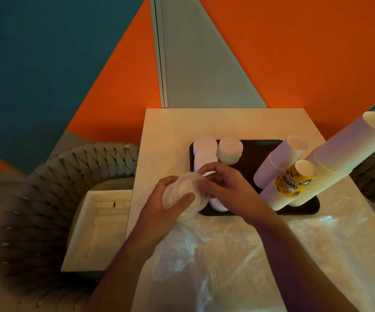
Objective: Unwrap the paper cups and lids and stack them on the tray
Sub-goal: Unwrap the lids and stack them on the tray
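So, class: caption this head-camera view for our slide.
Both hands hold a stack of clear plastic lids beside the dark tray.

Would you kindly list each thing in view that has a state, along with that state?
left hand: grips a stack of lids, thumb across the top.
right hand: fingers curled, pinching at the top lid.
stack of lids: held above the table edge, still partly in plastic wrap.
plastic wrap: loose and crumpled on the table.
tray: loaded with lid stacks and cup stacks.
cup stacks: unwrapped, standing mouth up on the tray.

A café or coffee-shop corner: branded paper cups (293, 183) on a tray (261, 154), woven chair (47, 199), orange-teal walls (294, 52).
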The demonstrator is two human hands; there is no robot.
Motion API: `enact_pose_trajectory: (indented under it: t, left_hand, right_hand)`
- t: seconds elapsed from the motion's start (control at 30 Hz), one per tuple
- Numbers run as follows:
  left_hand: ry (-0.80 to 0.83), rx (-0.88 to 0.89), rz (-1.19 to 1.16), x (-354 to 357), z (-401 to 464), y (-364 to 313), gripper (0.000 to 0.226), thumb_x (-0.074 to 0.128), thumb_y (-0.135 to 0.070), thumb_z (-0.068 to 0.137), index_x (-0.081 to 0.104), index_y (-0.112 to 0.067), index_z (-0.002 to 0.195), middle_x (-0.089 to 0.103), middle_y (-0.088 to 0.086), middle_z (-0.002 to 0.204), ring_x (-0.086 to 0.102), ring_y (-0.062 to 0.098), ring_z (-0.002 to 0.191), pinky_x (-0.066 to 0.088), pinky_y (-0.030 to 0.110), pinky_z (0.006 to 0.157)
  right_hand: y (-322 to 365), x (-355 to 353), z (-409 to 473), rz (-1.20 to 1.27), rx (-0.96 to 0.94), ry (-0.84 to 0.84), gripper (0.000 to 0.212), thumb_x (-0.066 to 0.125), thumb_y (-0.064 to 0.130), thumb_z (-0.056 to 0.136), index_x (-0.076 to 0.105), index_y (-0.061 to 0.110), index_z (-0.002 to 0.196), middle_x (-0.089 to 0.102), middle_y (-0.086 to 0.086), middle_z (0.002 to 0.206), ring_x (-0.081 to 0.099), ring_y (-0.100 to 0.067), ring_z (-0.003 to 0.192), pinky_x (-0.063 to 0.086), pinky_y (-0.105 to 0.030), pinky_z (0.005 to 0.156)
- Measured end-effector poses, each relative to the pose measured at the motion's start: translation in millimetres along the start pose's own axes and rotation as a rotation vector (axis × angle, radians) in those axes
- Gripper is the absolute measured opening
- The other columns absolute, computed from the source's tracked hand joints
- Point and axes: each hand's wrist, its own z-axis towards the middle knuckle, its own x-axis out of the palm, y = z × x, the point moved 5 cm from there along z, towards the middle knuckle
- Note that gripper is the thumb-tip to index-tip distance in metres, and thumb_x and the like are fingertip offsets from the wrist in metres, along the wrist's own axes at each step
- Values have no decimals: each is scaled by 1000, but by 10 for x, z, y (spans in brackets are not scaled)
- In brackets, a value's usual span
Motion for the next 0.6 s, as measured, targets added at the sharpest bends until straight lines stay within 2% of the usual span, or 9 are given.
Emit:
enact_pose_trajectory:
  t: [0.07,0.13,0.23,0.3,0.37,0.4,0.47,0.5,0.6]
  left_hand:
    - [18,9,-5,-1,-4,-14,58,74,-58,66,53,-47,119,61,-21,113,61,8,107,61,38,86]
    - [33,10,-2,-3,-10,-18,56,74,-58,65,54,-49,116,61,-28,106,61,1,101,61,34,83]
    - [30,6,18,-18,-8,24,46,76,-51,75,55,-51,115,60,-34,103,60,-9,92,61,30,78]
    - [4,-7,22,-43,6,72,41,76,-39,84,56,-49,118,61,-26,109,61,-5,94,61,34,81]
    - [-21,-20,24,-66,10,99,39,75,-34,88,56,-47,120,61,-22,112,61,-2,98,60,36,85]
    - [-33,-23,29,-78,11,107,39,74,-34,88,56,-47,120,61,-22,112,61,-1,99,60,37,86]
    - [-53,-27,27,-100,5,112,39,73,-32,89,56,-47,120,60,-21,113,60,3,103,60,39,86]
    - [-60,-32,19,-107,4,120,38,73,-32,90,56,-46,120,60,-20,114,60,5,105,61,39,85]
    - [-60,-48,-10,-111,5,131,38,73,-31,90,57,-44,121,61,-16,116,60,12,108,63,39,79]
  right_hand:
    - [-31,6,-4,2,10,51,22,77,20,90,72,17,110,76,-6,99,71,-23,92,58,-35,86]
    - [-72,-13,-6,21,13,71,22,76,13,89,70,11,110,76,-4,99,71,-20,92,59,-32,86]
    - [-227,-77,33,351,151,12,21,62,7,97,58,-1,116,73,-11,98,72,-22,89,62,-32,76]
    - [-375,-198,82,519,198,-93,21,57,11,100,55,2,119,74,-15,108,74,-31,95,63,-37,80]
    - [-535,-387,138,320,127,-209,20,54,22,104,60,11,120,74,-8,113,73,-28,102,61,-39,87]
    - [-613,-480,162,105,70,-256,17,53,25,106,63,19,118,74,1,109,71,-18,104,59,-35,90]
    - [-730,-547,184,-268,-19,-275,22,47,21,108,63,34,117,69,19,105,63,7,104,49,-14,89]
    - [-819,-551,197,-376,-29,-276,28,45,17,108,62,33,122,67,20,113,59,10,108,43,-7,89]
    - [-1115,-538,228,-653,-41,-269,35,47,6,105,62,14,135,65,-5,132,59,-16,122,43,-21,98]
